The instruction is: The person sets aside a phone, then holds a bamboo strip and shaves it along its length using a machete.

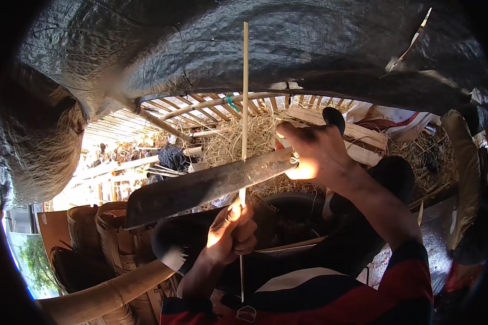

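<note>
My left hand (231, 230) is closed around a thin, pale bamboo strip (245, 92), which stands upright and runs from near my lap to high in the view. In my right hand (315, 149) is the handle end of a machete (200, 187), its fingers wrapped round the grip. The broad dark blade slants down to the left and crosses in front of the strip, just above my left hand. Whether the edge touches the strip I cannot tell. Most of the handle is hidden by my fingers.
Black plastic sheeting (200, 49) hangs overhead. Straw and shavings (222, 141) cover the ground ahead, beside wooden pieces (363, 135) and a slatted bamboo fence (200, 108). Woven baskets (111, 238) stand at the left, near a thick bamboo pole (114, 290).
</note>
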Motion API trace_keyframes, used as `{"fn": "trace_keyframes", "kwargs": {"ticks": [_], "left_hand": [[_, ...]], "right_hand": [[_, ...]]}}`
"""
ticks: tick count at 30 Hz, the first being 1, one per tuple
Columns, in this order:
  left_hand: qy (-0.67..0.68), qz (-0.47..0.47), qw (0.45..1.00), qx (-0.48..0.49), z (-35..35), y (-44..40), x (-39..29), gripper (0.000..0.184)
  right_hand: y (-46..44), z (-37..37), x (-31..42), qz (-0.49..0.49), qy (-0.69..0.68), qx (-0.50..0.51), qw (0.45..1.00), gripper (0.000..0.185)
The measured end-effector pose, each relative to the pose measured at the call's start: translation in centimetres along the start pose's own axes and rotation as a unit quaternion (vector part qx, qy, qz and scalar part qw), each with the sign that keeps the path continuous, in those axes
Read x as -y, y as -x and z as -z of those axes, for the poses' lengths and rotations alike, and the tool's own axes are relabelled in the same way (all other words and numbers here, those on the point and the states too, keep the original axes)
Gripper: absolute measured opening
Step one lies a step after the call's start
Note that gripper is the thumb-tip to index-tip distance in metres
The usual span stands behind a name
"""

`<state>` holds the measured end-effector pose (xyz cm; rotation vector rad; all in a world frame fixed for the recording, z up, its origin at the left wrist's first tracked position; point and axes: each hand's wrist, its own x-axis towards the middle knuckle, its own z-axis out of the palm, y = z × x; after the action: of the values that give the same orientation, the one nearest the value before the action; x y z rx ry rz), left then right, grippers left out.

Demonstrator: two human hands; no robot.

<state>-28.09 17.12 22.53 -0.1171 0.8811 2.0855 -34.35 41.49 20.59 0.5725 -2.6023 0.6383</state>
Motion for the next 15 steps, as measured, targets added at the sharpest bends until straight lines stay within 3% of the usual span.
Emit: {"fn": "trace_keyframes", "kwargs": {"ticks": [5, 9, 12, 13, 15], "left_hand": [[-0.004, 0.036, 0.999, 0.022, 0.2, 0.3, 0.1, 0.032], [0.001, 0.003, 1.0, -0.01, -0.2, 0.1, 0.7, 0.029], [-0.027, 0.007, 1.0, 0.0, -0.2, 0.0, 0.6, 0.029], [-0.025, 0.005, 1.0, 0.005, 0.0, 0.1, 0.6, 0.029], [-0.023, 0.001, 1.0, 0.012, 0.0, 0.1, 0.7, 0.029]], "right_hand": [[-1.3, 2.0, -1.8, -0.112, 0.021, 0.015, 0.993, 0.041], [-0.1, 0.3, -1.1, -0.06, -0.031, -0.001, 0.998, 0.047], [-0.5, 1.0, 0.0, -0.054, -0.015, 0.081, 0.995, 0.047], [-1.1, 0.5, -0.8, -0.052, -0.025, 0.042, 0.997, 0.044], [-3.1, 1.6, -1.5, -0.165, 0.024, 0.051, 0.985, 0.036]]}}
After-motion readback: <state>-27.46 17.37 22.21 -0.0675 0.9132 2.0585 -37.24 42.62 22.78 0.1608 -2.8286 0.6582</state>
